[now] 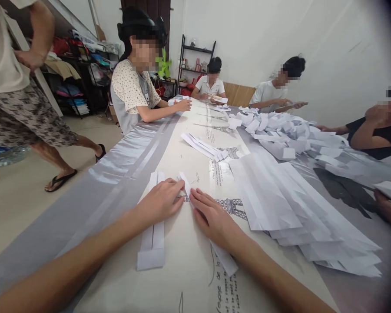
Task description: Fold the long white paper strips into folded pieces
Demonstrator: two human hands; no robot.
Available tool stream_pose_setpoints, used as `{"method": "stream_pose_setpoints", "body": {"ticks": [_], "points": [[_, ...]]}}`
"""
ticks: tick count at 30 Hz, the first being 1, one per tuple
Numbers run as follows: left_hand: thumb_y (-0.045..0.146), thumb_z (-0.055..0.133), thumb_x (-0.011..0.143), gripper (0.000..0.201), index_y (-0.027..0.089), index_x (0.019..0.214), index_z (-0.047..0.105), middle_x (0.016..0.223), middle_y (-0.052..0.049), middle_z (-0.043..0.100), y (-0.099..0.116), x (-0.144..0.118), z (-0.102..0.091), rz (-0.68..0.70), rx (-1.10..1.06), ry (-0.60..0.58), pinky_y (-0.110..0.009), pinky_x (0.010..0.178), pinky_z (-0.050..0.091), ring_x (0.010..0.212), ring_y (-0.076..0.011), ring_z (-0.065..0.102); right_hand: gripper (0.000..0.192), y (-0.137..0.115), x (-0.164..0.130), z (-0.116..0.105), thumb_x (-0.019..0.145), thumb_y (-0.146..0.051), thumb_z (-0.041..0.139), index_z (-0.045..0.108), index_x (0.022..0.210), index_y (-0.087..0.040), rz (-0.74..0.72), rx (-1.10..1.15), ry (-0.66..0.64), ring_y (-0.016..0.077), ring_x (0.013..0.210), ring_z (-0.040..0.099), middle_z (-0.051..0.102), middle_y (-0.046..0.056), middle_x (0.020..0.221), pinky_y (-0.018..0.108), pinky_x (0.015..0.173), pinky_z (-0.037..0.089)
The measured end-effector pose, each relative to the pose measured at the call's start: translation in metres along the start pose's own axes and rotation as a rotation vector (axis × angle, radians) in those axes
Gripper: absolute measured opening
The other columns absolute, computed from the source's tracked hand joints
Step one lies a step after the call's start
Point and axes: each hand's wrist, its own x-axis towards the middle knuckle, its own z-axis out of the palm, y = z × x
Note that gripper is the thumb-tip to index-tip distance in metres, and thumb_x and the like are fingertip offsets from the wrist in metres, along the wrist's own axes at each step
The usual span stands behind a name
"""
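Both hands lie flat on a long worktop (195,278) printed with tower drawings: the left hand (161,201) presses, fingers together, on a folded white paper strip (153,243), while the right hand (211,217) presses likewise on a second narrow strip (226,261) running slantwise beneath it. Neither grip is clamped on anything; both palms rest open. A fanned stack of folded paper bags (296,213) lies just right of the right hand, a loose heap (280,130) sits farther up, and other people sit along the far edges.
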Motion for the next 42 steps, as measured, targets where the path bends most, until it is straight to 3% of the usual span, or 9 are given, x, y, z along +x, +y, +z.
{"method": "stream_pose_setpoints", "body": {"ticks": [5,11,19,24,29,33,38,42], "points": [[0.02,0.05,0.095,0.013,0.02,0.106,0.058,0.1,-0.008,0.069,-0.002,0.0,0.001,0.052,0.028,0.014,-0.036,0.08,0.051,0.104,-0.0253,0.064,0.048,-0.005,-0.001,0.005,0.102,-0.016,0.035,0.049,0.148,-0.006,0.048,-0.021,-0.012,0.0281,0.148,0.036,0.042,0.012,0.157,0.049,0.122,0.034],[0.013,0.047,0.096,0.023,0.019,0.09,0.068,0.095,-0.006,0.073,-0.004,0.001,0.004,0.191,0.108,0.031,-0.038,0.091,0.05,0.098,-0.0229,0.066,0.049,-0.01,0.0,0.008,0.102,-0.015,0.031,0.05,0.147,-0.008,0.107,0.025,-0.006,0.0273,0.147,0.036,0.043,0.012,0.156,0.051,0.122,0.033],[0.014,0.045,0.097,0.026,0.018,0.096,0.07,0.098,-0.008,0.072,-0.001,-0.003,0.01,0.177,0.192,0.083,-0.042,0.093,0.049,0.099,-0.0241,0.065,0.051,-0.017,0.002,0.012,0.1,-0.01,0.03,0.05,0.147,-0.007,0.174,0.059,-0.008,0.0259,0.149,0.034,0.042,0.013,0.156,0.052,0.123,0.03],[0.017,0.043,0.099,0.025,0.017,0.097,0.068,0.128,-0.015,0.059,0.004,-0.006,0.01,0.095,0.263,0.12,-0.042,0.089,0.052,0.107,-0.0266,0.061,0.053,-0.022,0.002,0.01,0.099,-0.009,0.028,0.048,0.148,-0.007,0.205,0.091,-0.027,0.0255,0.15,0.031,0.04,0.012,0.158,0.05,0.124,0.027],[0.012,0.036,0.101,0.026,0.015,0.108,0.061,0.116,-0.013,0.064,0.001,-0.006,0.017,0.175,0.23,0.067,-0.042,0.096,0.05,0.112,-0.0256,0.061,0.054,-0.023,0.002,0.01,0.098,-0.008,0.032,0.048,0.149,-0.008,0.221,0.157,-0.011,0.0254,0.15,0.029,0.04,0.012,0.158,0.051,0.125,0.025],[0.011,0.034,0.101,0.028,0.013,0.113,0.059,0.122,-0.016,0.062,-0.003,-0.004,0.022,0.187,0.253,0.081,-0.045,0.101,0.049,0.119,-0.0273,0.058,0.055,-0.023,0.002,0.013,0.097,-0.007,0.033,0.049,0.149,-0.012,0.215,0.185,0.028,0.0242,0.15,0.03,0.042,0.011,0.157,0.05,0.125,0.025],[0.017,0.033,0.104,0.029,0.008,0.116,0.058,0.134,-0.021,0.058,-0.01,0.0,0.025,0.29,0.252,0.089,-0.046,0.115,0.039,0.137,-0.0295,0.047,0.054,-0.023,0.004,0.011,0.096,-0.007,0.033,0.052,0.147,-0.01,0.212,0.151,0.035,0.0248,0.148,0.035,0.045,0.012,0.155,0.049,0.123,0.03],[0.023,0.03,0.107,0.035,0.013,0.129,0.054,0.135,-0.018,0.058,-0.009,0.001,0.02,0.283,0.243,0.054,-0.047,0.109,0.043,0.132,-0.0291,0.053,0.047,-0.023,-0.004,0.003,0.097,-0.011,0.038,0.06,0.139,-0.013,0.206,0.082,0.053,0.0267,0.144,0.043,0.052,0.011,0.151,0.049,0.117,0.041]]}}
